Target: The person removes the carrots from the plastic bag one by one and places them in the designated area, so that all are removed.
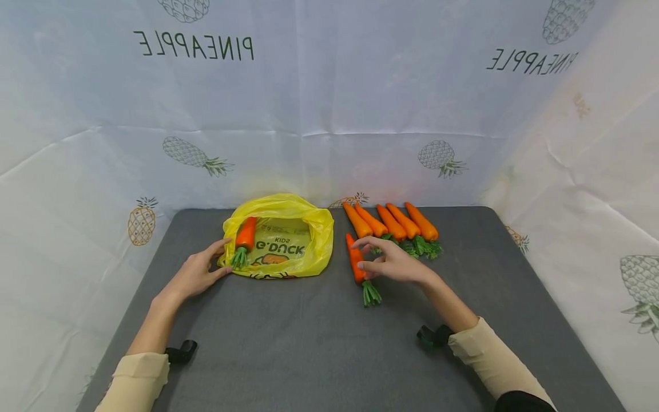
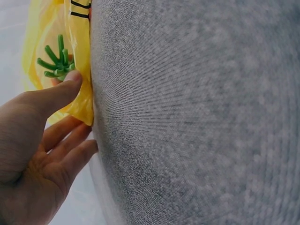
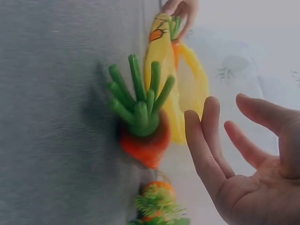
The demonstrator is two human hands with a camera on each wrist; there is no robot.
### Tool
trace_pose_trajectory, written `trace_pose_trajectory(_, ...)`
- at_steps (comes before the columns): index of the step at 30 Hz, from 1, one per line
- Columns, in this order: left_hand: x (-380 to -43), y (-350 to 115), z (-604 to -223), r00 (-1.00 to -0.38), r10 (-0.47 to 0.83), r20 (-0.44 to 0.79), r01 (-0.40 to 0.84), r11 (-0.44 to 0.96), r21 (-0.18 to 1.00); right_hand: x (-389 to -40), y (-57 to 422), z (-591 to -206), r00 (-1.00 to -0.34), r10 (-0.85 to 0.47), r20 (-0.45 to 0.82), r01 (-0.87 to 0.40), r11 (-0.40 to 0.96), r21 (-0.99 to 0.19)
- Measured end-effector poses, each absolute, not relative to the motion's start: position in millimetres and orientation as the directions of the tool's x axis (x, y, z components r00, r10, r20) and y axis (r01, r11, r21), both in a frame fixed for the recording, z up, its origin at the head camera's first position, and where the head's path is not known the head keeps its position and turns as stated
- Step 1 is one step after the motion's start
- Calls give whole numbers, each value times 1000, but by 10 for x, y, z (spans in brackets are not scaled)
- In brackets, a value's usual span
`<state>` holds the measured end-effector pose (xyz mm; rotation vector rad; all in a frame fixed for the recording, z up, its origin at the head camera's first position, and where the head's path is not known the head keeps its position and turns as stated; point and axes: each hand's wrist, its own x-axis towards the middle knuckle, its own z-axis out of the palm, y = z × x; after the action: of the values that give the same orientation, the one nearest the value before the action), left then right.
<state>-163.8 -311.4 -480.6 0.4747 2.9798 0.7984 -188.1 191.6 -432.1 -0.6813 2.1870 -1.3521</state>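
Note:
A yellow plastic bag (image 1: 324,246) lies with its mouth spread wide, and a carrot (image 1: 246,233) with green stems is inside at its left. My left hand (image 1: 197,273) holds the bag's left edge, thumb near the front corner and fingers farther back. In the left wrist view, the thumb overlaps the yellow plastic beside the green stems (image 2: 60,60). My right hand (image 1: 393,260) hovers at another carrot (image 1: 355,260) lying right of the bag. The right wrist view shows its fingers spread and apart from that carrot (image 3: 145,140), with nothing held.
Several carrots (image 1: 419,220) lie side by side at the table's back right, some with leafy tops. The grey table (image 1: 288,343) meets a white pineapple-print cloth (image 1: 329,103) at its back edge. A dark wrist mount (image 1: 435,336) sits by each sleeve.

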Motion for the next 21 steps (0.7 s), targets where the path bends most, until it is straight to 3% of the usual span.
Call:
trace_pose_trajectory(9,-1645,-3128,-4815,-951,301,63,292,821,491,-1990,1771,-4162,-766,-639,-64,-248,387,-888)
trace_pose_trajectory(21,-1632,-3124,-4808,-950,304,70,298,817,494,-2112,1514,-4016,-775,-630,-49,-229,352,-908)
